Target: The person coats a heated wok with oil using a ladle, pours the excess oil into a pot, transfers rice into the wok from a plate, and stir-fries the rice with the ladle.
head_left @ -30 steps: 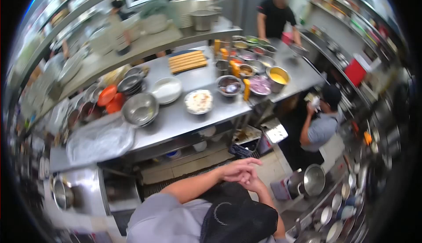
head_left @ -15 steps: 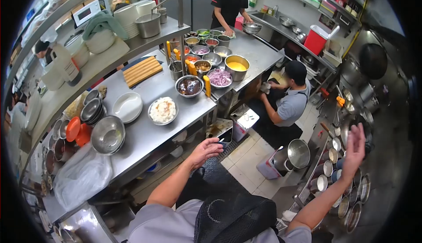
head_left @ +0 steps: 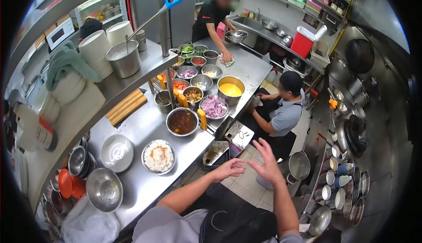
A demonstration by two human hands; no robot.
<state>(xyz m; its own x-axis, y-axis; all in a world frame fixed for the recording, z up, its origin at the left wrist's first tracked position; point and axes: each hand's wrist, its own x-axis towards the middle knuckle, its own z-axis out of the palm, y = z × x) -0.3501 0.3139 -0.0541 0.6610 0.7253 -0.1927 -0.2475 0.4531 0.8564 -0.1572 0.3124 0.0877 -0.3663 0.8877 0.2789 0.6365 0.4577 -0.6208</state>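
My left hand (head_left: 229,169) is in the air in front of my body, fingers loosely stretched, with nothing in it. Close beside it, my right hand (head_left: 266,163) is raised with its fingers spread and holds nothing. The hands are near each other; I cannot tell if the fingertips touch. On the steel counter to the left stands a bowl of white food with reddish sauce on top (head_left: 158,156). Beyond it are a steel bowl of dark brown liquid (head_left: 182,122), a bowl of sliced purple onion (head_left: 214,107) and a pot of yellow liquid (head_left: 231,89).
A white plate (head_left: 117,153), a steel bowl (head_left: 104,190) and a wooden board (head_left: 126,106) lie on the counter. One co-worker (head_left: 285,115) sits low ahead; another (head_left: 213,16) wipes the far counter with a cloth. Several pots and cups (head_left: 327,177) line the right side.
My right hand has swung inward from the far right towards my left hand, which has moved slightly right and down. The view has shifted; the far co-worker's arm reaches further over the counter.
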